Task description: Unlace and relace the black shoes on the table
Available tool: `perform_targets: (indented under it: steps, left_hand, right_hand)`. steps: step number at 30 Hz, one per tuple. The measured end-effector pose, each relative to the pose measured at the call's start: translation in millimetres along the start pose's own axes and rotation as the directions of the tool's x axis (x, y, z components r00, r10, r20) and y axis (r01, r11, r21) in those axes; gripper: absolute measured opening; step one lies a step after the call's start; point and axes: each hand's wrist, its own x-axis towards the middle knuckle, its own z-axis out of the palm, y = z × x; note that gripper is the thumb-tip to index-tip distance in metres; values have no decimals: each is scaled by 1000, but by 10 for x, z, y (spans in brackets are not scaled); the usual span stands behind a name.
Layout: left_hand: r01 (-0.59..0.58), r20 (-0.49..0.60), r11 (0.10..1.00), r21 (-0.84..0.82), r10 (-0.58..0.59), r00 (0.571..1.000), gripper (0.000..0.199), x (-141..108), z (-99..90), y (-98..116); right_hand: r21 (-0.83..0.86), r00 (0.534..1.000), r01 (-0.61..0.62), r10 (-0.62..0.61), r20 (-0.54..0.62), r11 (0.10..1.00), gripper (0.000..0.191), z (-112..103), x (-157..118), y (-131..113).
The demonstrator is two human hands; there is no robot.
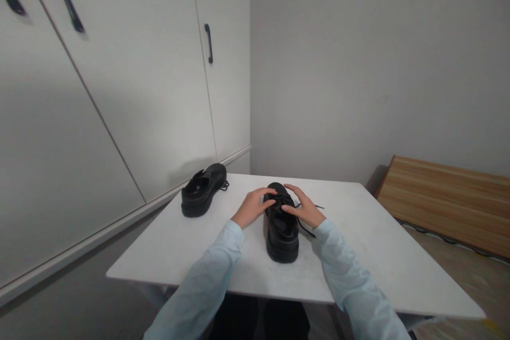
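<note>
A black lace-up shoe (282, 247) stands on the white table in front of me, heel toward me and toe away. From its left side, my left hand (252, 207) holds the upper by the laces, fingers over the front and thumb near the tongue. My right hand (308, 211) grips the same area from the right, thumb at the tongue and fingers reaching toward the toe. A loose black shoelace (306, 229) trails onto the table beside my right wrist. Whether either hand pinches a lace is too small to tell.
A second black shoe (195, 204) stands at the table's far left, its laces hanging off its right side. White cabinets (159, 90) with dark handles border the left. The white table (378, 260) ends close to my body. A wood-grain panel (446, 196) lies beyond its right edge.
</note>
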Motion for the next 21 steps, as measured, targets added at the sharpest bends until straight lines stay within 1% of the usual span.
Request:
perform_targets:
  steps: [4,7,10,16,21]
  left_hand:
    - [-14,-41,998,54,16,999,23,8,-3,18]
    - [-19,-55,993,113,25,998,19,12,-6,25]
    - [-18,-52,988,153,27,998,18,10,-3,28]
    - [-11,-66,984,180,23,998,15,6,29,34]
    - [-5,-71,983,184,18,997,14,9,56,19]
  right_hand:
    - [-9,999,-24,24,43,1000,69,14,5,52]
    - [-28,996,-29,31,79,999,65,24,4,98]
    - [-57,996,-12,18,90,998,59,34,3,134]
    - [-126,988,-3,22,154,992,61,39,9,151]
    - [-144,987,0,23,156,990,60,44,4,156]
